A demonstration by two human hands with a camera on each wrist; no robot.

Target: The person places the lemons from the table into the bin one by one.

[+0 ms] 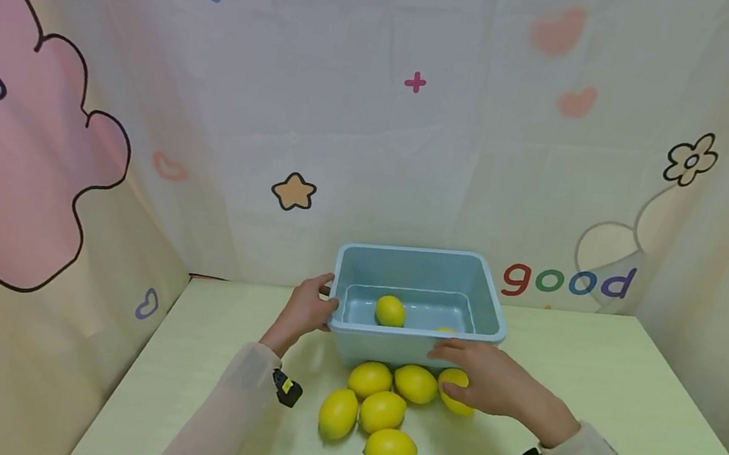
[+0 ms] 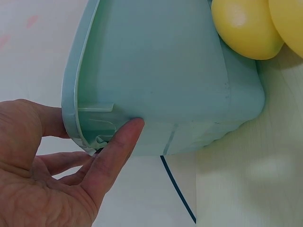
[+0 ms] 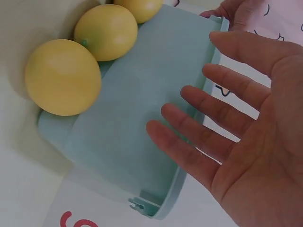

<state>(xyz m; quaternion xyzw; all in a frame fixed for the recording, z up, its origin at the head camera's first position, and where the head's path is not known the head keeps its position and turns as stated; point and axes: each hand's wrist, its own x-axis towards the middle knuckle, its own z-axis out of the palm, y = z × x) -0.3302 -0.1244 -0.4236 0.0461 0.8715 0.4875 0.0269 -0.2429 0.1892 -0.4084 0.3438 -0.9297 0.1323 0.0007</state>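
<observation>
1. Bin: the pale blue bin [image 1: 413,349] stands mouth up on the table [image 1: 596,423], close to the printed curtain [image 1: 366,119]. From my remote station I see all of its front rim in the head view.
2. Inside: I count two lemons. One inner lemon [image 1: 391,311] sits left of centre on the bin floor; of the second inner lemon [image 1: 446,330] I get only a sliver above the front rim.
3. Outside: I count six. A back row of three, left lemon [image 1: 369,379], middle lemon [image 1: 415,384] and right lemon [image 1: 451,399], lies along the bin's front wall; three front lemons [image 1: 383,413] lie nearer the wearer.
4. Left hand [image 1: 309,305]: fingers curled at the bin's left end, gripping its rim.
5. Right hand [image 1: 490,376]: fingers extended and spread, holding nothing, before the front wall. I cannot tell whether the fingertips touch it.
6. Progress: judged by lemons in the bin, I log an early stage, two in and six out. More could hide behind the front wall.
</observation>
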